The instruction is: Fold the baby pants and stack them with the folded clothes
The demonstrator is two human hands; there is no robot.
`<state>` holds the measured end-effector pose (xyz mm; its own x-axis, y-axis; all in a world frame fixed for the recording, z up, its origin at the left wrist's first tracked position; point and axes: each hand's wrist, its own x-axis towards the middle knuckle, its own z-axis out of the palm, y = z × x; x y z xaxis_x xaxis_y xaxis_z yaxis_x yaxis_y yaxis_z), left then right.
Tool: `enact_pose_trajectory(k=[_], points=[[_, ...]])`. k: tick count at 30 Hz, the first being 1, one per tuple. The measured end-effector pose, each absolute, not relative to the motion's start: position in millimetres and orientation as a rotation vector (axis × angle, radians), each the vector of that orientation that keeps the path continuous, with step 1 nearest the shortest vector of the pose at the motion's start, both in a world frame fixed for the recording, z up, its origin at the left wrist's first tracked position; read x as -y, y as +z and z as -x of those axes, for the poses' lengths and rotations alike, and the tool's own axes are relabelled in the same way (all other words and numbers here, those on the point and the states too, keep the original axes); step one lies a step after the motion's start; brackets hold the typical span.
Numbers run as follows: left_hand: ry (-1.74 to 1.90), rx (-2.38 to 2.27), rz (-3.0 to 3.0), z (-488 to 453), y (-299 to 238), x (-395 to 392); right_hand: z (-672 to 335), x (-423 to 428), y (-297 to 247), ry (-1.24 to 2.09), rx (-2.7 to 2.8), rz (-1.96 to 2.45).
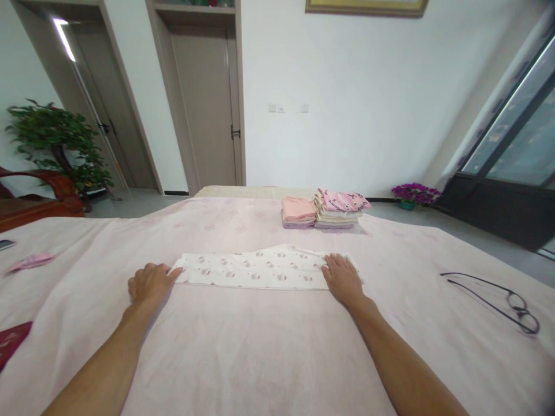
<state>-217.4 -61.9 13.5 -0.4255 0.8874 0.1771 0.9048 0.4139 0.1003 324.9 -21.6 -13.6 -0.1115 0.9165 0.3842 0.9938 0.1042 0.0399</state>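
A pair of white pants (260, 271) with a small reddish-brown print lies folded lengthwise into a long strip on the pink bedspread. At its narrow left end is my left hand (150, 283), its fingers curled and its thumb against the end of the cloth, pinching it. My right hand (344, 280) rests palm down on the wider right end, fingers stretched out over the fabric. Part of that end is hidden beneath it.
Beyond the pants stand a stack of peach folded clothes (298, 211) and a taller stack topped by a pink printed garment (342, 200). Eyeglasses (515, 306) lie at right. On the left are a pink item (30, 262), a dark red item (13, 341) and a phone (6, 244).
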Motion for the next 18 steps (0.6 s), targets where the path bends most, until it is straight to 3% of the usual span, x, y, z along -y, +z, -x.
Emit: enact_pose_trajectory(k=[8,14,18], points=[[-0.78,2.692,1.539,205.7,16.9,56.5,-321.2,29.4,1.6,-0.343,2.046,1.771],[-1.386,2.356,1.707,137.8,39.4,46.8,-296.0,36.0,12.5,-0.123,2.007,1.479],[-1.575,2.165,1.987,61.9,44.6,43.0,-276.9,44.7,12.8,-0.025,2.084,1.396]])
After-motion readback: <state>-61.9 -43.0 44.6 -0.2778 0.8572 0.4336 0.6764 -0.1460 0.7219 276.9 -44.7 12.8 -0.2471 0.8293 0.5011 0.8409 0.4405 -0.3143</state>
